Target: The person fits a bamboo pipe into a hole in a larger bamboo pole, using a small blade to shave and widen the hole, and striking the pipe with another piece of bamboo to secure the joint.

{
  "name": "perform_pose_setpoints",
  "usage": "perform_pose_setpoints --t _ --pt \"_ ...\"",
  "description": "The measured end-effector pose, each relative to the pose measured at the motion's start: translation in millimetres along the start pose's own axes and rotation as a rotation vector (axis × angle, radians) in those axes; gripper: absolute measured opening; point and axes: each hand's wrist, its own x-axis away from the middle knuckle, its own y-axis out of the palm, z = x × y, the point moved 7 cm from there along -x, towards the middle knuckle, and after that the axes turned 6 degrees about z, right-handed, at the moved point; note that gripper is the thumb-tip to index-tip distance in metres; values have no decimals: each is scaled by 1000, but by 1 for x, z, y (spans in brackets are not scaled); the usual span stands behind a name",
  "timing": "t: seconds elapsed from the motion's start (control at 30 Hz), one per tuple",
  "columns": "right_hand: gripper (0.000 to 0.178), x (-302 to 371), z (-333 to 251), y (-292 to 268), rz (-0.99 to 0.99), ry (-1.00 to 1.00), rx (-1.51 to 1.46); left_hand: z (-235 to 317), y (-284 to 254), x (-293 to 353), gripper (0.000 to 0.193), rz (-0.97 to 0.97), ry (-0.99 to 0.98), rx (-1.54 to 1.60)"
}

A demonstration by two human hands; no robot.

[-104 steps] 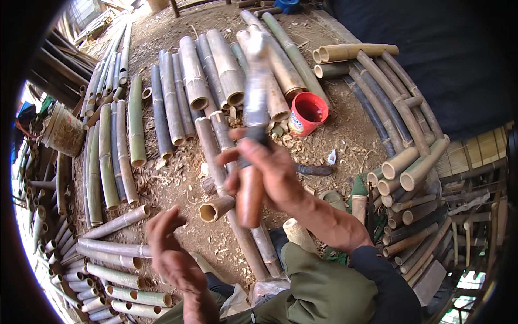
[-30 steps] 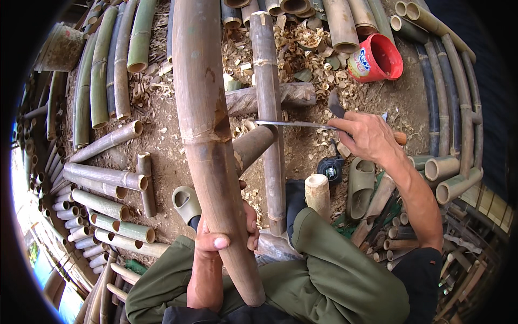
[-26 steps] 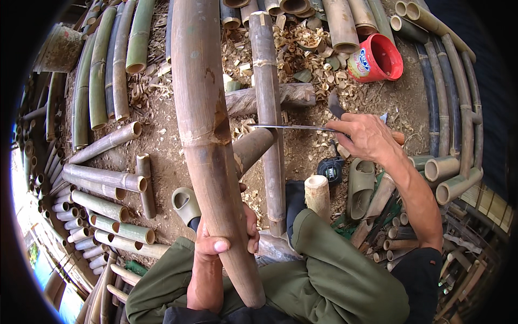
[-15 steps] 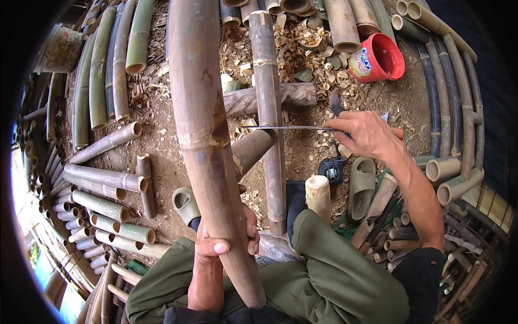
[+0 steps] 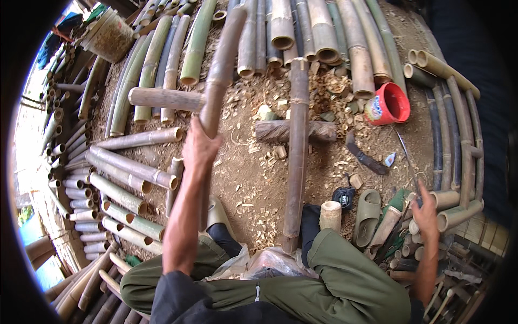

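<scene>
My left hand (image 5: pixel 200 146) is closed round a brown bamboo pole (image 5: pixel 220 75), held upright-looking left of centre. A shorter bamboo crosspiece (image 5: pixel 164 100) juts from the pole to the left, just above my fist. Far to the right, my right hand (image 5: pixel 425 213) grips a knife (image 5: pixel 407 154), whose long thin blade points away from me. Between my feet, another bamboo pole (image 5: pixel 298 156) stretches away from me and lies across a short log (image 5: pixel 267 131).
Shavings cover the ground near a red bucket (image 5: pixel 396 102). A curved dark tool (image 5: pixel 367 156), a tape measure (image 5: pixel 343 197), a bamboo stump (image 5: pixel 330 215) and a loose sandal (image 5: pixel 368 213) are at right. Bamboo lengths (image 5: pixel 137 164) lie at left; several more line the back.
The pole in my left hand has swung away from me and left, off the middle pole, showing its crosspiece. My right hand has drawn the knife right and nearer, turning its blade forward.
</scene>
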Motion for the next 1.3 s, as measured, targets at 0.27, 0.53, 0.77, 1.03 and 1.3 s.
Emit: perform_pose_setpoints --t 0.27,0.53,0.77,1.03,1.3 --pt "81 124 2 53 147 372 -304 -56 32 -33 61 665 437 -299" --pt "87 236 52 94 232 261 -457 40 257 148 75 -640 -39 973" --pt "92 259 51 132 295 376 -680 34 271 144 65 -412 -177 709" --pt "85 181 -80 93 401 344 -354 57 244 157 64 -470 -196 849" --pt "75 47 -190 111 317 281 -635 91 181 175 74 113 95 442"
